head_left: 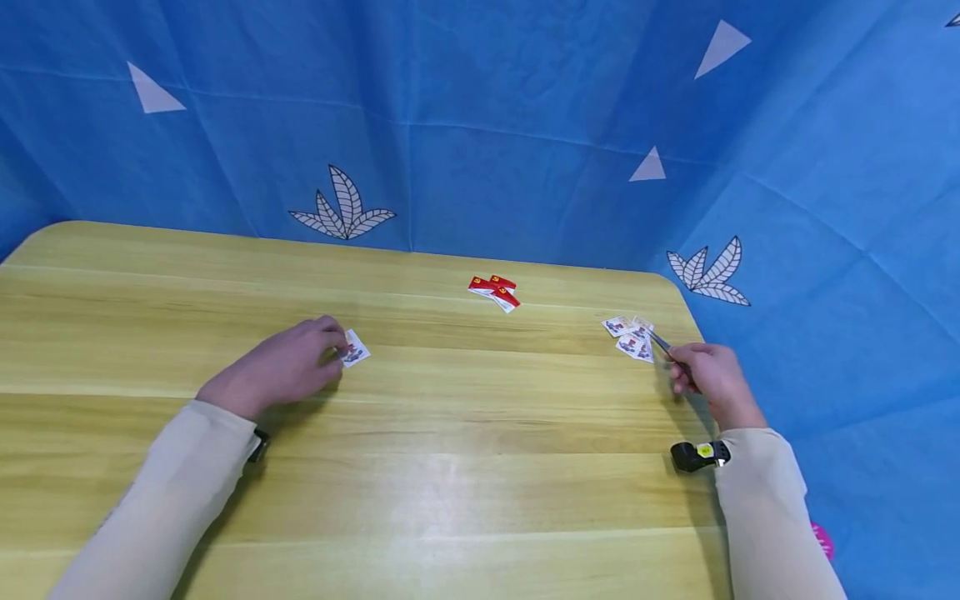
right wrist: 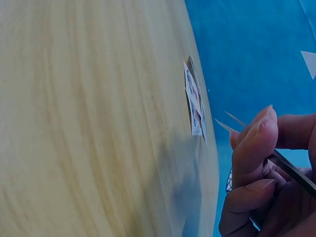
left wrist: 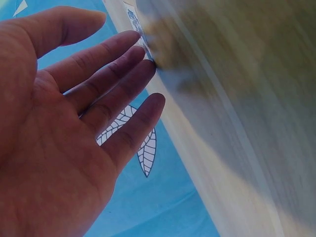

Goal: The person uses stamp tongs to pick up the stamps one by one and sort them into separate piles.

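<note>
My left hand [head_left: 293,363] is at a white stamp-like paper piece [head_left: 355,348] with a small printed picture. In the left wrist view its fingers [left wrist: 118,85] are spread and nearly straight, their tips against the edge of that paper piece [left wrist: 132,19], and the thumb stands apart. My right hand [head_left: 712,377] grips dark tweezers [head_left: 660,340] at the table's right side. Their two tips stand apart and hold nothing in the right wrist view, beside a loose group of similar white paper pieces [right wrist: 194,96] that partly overlap.
Several red stamp-like pieces [head_left: 495,290] with yellow emblems lie overlapping near the far edge of the wooden table [head_left: 465,400]. A blue cloth [head_left: 480,183] with white leaf and triangle prints hangs behind the table and along its right side.
</note>
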A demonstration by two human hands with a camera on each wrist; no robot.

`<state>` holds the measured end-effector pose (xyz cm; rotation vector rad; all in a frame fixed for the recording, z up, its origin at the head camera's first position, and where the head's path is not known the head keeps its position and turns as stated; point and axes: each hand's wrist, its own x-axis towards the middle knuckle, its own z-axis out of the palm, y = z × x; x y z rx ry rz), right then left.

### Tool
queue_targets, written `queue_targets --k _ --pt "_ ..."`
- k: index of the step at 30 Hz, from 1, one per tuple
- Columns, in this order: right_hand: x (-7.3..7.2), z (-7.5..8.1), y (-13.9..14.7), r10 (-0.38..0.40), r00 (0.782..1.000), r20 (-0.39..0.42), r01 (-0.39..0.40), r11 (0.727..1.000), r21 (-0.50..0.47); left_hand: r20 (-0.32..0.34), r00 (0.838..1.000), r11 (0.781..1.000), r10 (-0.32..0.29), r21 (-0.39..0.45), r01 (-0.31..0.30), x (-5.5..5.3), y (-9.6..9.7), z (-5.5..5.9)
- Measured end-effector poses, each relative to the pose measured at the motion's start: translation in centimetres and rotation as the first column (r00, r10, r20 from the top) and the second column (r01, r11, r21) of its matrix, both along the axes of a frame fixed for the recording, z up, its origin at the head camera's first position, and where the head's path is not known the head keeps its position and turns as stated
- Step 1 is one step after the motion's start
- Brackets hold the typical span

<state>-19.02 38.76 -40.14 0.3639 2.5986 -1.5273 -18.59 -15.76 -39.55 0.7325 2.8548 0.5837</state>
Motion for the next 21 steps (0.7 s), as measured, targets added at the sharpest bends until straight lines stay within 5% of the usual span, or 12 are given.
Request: queue_targets --k 11,21 --pt "0.5 0.7 -1.2 -0.017 0.994 -0.110 0.009 0.997 -0.073 -0.028 0.999 1.000 -0.023 0.016 0.023 -0.1 -0.1 0.1" --pt "-0.1 0.4 -5.2 0.176 0.977 -0.121 -0.178 0.984 -0.005 -0.023 0.999 0.999 -0.025 0.028 0.026 -0.1 -0.2 0.0"
